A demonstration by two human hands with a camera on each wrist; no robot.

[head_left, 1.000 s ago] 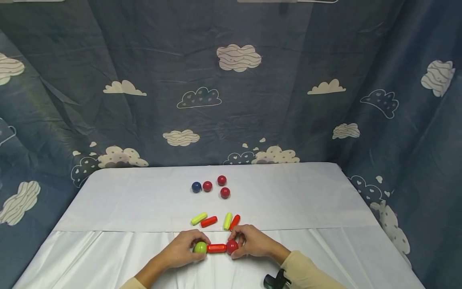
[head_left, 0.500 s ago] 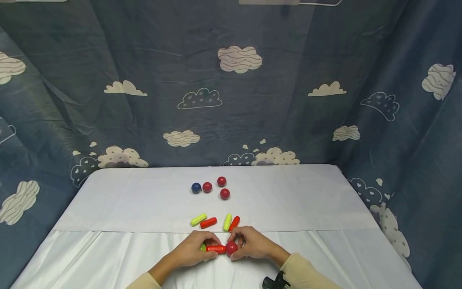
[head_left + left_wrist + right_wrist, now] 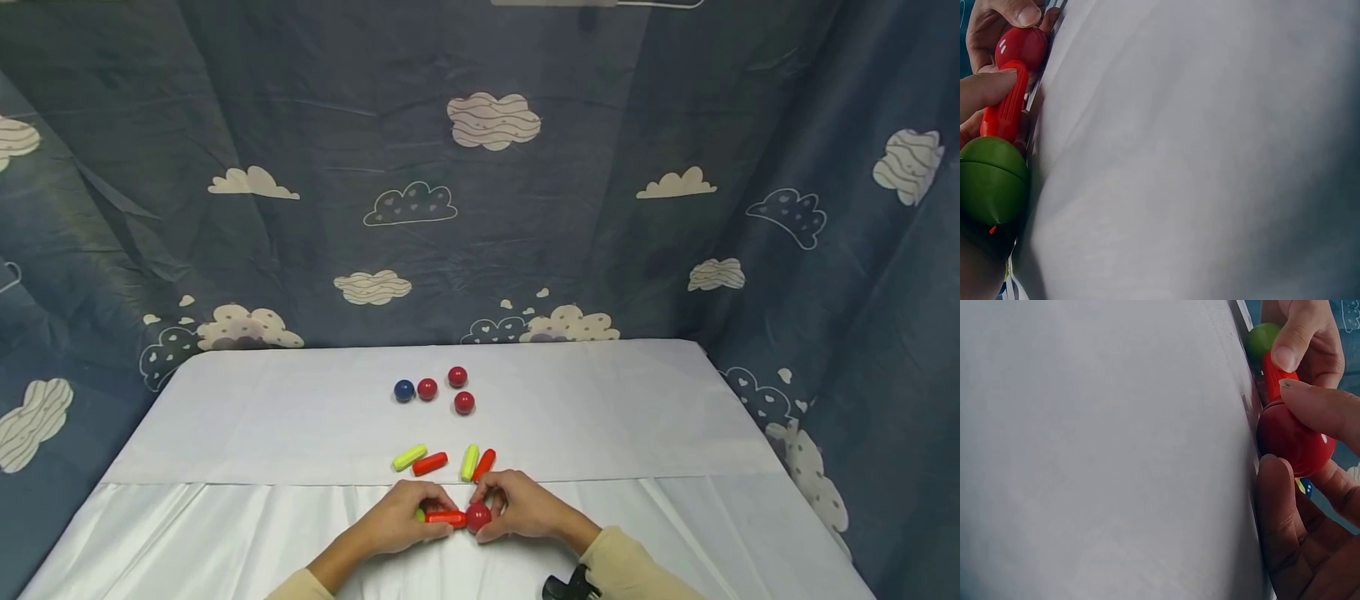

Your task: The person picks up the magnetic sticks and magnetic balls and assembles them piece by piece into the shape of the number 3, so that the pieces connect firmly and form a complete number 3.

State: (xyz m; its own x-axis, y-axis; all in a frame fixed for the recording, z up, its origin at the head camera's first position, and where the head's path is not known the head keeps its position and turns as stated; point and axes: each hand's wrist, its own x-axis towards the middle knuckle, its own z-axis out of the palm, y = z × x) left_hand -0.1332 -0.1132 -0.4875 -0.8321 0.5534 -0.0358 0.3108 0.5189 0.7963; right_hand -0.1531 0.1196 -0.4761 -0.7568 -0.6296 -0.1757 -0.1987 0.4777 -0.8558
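My left hand [image 3: 397,521] pinches a ridged red stick [image 3: 446,518] between thumb and fingers. A green ball [image 3: 994,181] is joined to the stick's left end; the left hand mostly hides it in the head view. At the other end sits a red ball [image 3: 477,517], touching the stick. My right hand [image 3: 525,508] holds that ball, its thumb and fingers round it, as the right wrist view shows. The three pieces form one line just above the white cloth.
Behind the hands lie two yellow sticks [image 3: 409,457] and two red sticks [image 3: 430,464]. Farther back on the white-covered table [image 3: 600,408] are a blue ball [image 3: 404,391] and three red balls [image 3: 464,403]. A dark cloud-patterned curtain [image 3: 570,200] surrounds the table.
My left hand has slid right from the green ball onto the red stick. The right hand still holds the red ball, with little movement.
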